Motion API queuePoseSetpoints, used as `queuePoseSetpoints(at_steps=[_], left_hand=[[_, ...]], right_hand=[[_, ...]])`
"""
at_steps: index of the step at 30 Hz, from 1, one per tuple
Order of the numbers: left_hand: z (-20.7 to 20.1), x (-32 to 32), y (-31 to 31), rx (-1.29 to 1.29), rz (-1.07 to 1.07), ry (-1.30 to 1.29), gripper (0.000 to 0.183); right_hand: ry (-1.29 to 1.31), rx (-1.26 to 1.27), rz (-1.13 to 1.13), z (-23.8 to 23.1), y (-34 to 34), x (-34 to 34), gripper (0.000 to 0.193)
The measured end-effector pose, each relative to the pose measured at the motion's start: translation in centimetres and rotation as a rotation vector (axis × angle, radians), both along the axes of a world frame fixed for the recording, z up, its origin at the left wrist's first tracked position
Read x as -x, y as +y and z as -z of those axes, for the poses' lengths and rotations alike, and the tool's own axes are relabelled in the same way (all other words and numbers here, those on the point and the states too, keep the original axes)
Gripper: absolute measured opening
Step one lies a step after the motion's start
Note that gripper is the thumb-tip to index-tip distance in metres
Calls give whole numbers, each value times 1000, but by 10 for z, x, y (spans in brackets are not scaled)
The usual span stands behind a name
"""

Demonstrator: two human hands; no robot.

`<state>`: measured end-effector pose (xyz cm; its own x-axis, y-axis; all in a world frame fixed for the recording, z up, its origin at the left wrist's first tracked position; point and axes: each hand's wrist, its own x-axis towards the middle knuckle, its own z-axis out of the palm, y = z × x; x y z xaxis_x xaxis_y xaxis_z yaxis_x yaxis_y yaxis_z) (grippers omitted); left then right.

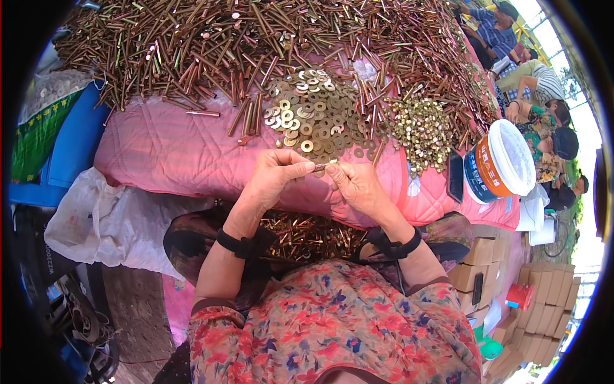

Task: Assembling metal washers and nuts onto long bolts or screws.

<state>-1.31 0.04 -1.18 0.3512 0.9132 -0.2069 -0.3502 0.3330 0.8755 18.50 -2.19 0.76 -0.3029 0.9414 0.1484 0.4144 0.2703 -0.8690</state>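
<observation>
My left hand (pixel 276 178) and my right hand (pixel 361 187) meet over the near edge of a pink quilted cover (pixel 179 150). Between the left thumb and forefinger is a thin metal tube (pixel 319 167), mostly hidden by the fingers. A small yellowish metal piece at its right end is pinched by the right hand; its exact shape is too small to tell. Just beyond my fingers lies a heap of flat brass-coloured washers (pixel 320 112). Small brass-coloured nuts (pixel 422 131) are piled to the right of the washers. Copper-coloured metal tubes (pixel 211 48) spread thickly across the far side.
A white tub (pixel 511 160) with an orange and blue label stands at the right, next to a dark phone (pixel 455 177). More metal parts (pixel 313 237) lie below the cover's edge, between my knees. A white sack (pixel 96 217) is at left, cardboard boxes (pixel 543 294) at lower right. Several people sit at upper right.
</observation>
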Motion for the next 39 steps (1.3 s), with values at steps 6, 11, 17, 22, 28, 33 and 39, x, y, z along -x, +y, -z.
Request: queuePoseSetpoints(at_steps=[6, 11, 17, 22, 28, 33, 39], left_hand=[[1, 3, -1, 16, 29, 18, 10], [5, 6, -4, -37, 86, 107, 10], [-1, 8, -7, -46, 102, 130, 11], [3, 13, -4, 42, 40, 51, 11], [-2, 16, -7, 33, 68, 101, 11], [-2, 14, -11, -35, 69, 157, 10], [-8, 21, -10, -404, 236, 500, 25]], right_hand=[[-76, -245, 21, -6, 4, 8, 27], [115, 622, 38, 7, 7, 0, 31], [148, 633, -206, 5, -1, -3, 41], [40, 255, 46, -3, -1, 11, 22], [2, 111, -68, 2, 0, 10, 28], [-73, 287, -36, 2, 4, 8, 41], [-292, 222, -74, 3, 19, 12, 36]])
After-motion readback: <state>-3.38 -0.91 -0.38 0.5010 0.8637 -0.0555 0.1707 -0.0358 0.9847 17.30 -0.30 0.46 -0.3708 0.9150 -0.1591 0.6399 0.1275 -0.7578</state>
